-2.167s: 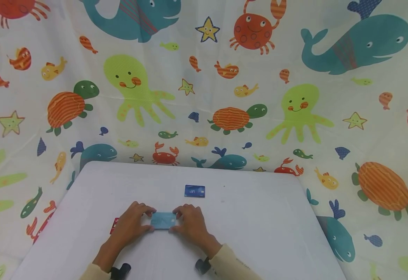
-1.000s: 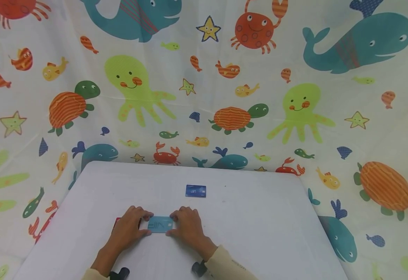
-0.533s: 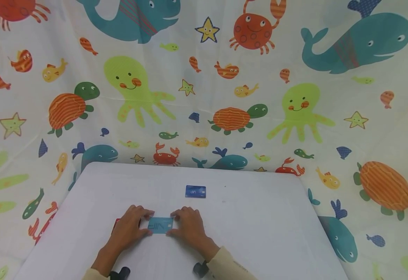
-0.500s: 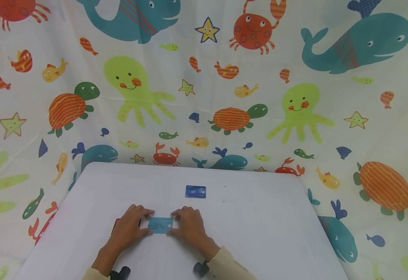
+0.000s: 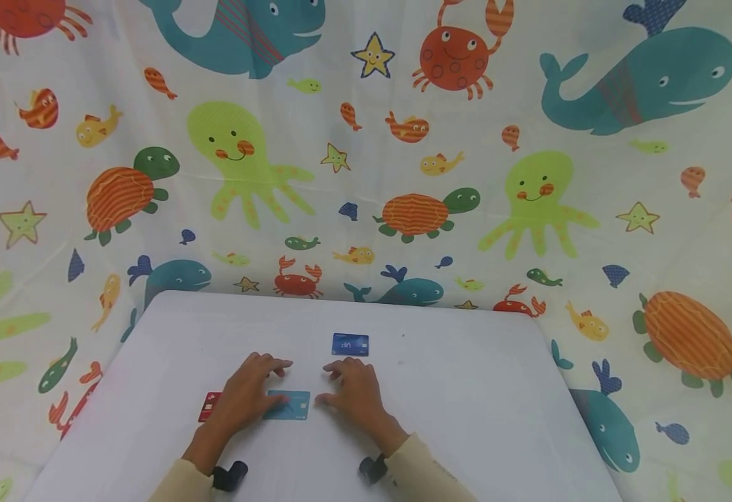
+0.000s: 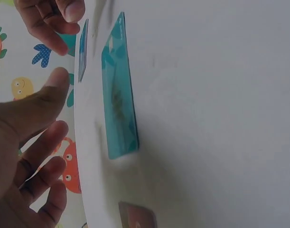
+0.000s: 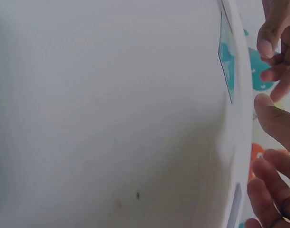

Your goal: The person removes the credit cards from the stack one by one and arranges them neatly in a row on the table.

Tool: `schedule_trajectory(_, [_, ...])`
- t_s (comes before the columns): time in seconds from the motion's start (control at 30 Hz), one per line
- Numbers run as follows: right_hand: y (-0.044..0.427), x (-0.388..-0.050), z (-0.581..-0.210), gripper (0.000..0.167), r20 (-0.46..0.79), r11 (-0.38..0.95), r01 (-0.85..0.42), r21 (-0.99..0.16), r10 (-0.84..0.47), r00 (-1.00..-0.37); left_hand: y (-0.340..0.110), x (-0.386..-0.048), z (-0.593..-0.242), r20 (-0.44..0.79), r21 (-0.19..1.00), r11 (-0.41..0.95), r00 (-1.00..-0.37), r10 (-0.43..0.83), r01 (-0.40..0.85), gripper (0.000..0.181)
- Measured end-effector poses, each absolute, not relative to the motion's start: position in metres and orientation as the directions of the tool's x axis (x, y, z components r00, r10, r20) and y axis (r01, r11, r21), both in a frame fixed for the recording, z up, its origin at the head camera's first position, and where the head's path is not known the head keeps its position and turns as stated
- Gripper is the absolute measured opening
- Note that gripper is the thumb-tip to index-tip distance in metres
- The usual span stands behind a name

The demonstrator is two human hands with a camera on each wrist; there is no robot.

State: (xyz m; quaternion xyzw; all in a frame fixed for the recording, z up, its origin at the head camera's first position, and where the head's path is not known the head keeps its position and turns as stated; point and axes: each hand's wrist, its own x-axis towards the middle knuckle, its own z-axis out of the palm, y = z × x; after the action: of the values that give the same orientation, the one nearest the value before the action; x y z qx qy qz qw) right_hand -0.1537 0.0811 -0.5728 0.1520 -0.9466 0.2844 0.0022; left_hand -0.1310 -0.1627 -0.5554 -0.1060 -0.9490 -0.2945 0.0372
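A light-blue bank card (image 5: 295, 407) lies flat on the white table, partly covered by my left thumb in the head view. My left hand (image 5: 248, 394) hovers above its left end, fingers relaxed and holding nothing; the left wrist view shows the hand apart from the light-blue card (image 6: 118, 95). To the card's right, my right hand (image 5: 356, 395) is raised with loosely bent fingers and nothing in them. A red card (image 5: 208, 406) lies left of my left hand, partly hidden by it. Behind my right hand rests a dark blue card (image 5: 350, 344).
The white table (image 5: 466, 404) reaches back to a hanging curtain (image 5: 366, 174) printed with sea animals. Both forearms come in from the front edge, each with a dark wrist camera (image 5: 231, 476) strapped on.
Both hands have let go of the light-blue card and lifted off it, moving slightly up and to the right. The card stays in place, and more of the red card shows.
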Motion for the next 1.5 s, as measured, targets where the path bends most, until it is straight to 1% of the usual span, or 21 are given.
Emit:
schedule_trajectory(0.23, [0.093, -0.162, -0.568, 0.048, 0.108, 0.788, -0.276, -0.551, -0.261, -0.959, -0.149, -0.145, -0.554, 0.169, 0.558, 0.789, -0.966, 0.194, 0.256, 0.060])
schedule_trajectory(0.5, [0.106, -0.175, -0.569, 0.048, 0.119, 0.790, -0.259, -0.556, -0.233, -0.965, -0.135, -0.162, -0.552, 0.188, 0.538, 0.793, -0.957, 0.219, 0.287, 0.060])
schedule_trajectory(0.8, [0.117, -0.192, -0.570, 0.049, 0.139, 0.811, -0.258, -0.524, -0.218, -0.966, -0.120, -0.180, -0.553, 0.148, 0.541, 0.798, -0.964, 0.220, 0.265, 0.059])
schedule_trajectory(0.97, [0.123, -0.199, -0.566, 0.048, 0.138, 0.817, -0.253, -0.518, -0.212, -0.967, -0.115, -0.190, -0.554, 0.157, 0.531, 0.802, -0.961, 0.226, 0.275, 0.059])
schedule_trajectory(1.2, [0.129, -0.211, -0.564, 0.052, 0.114, 0.816, -0.217, -0.536, -0.184, -0.976, -0.109, -0.201, -0.554, 0.151, 0.521, 0.804, -0.958, 0.244, 0.287, 0.059])
schedule_trajectory(1.5, [0.136, -0.223, -0.566, 0.049, 0.105, 0.800, -0.190, -0.569, -0.158, -0.982, -0.098, -0.215, -0.559, 0.114, 0.532, 0.809, -0.967, 0.226, 0.252, 0.057])
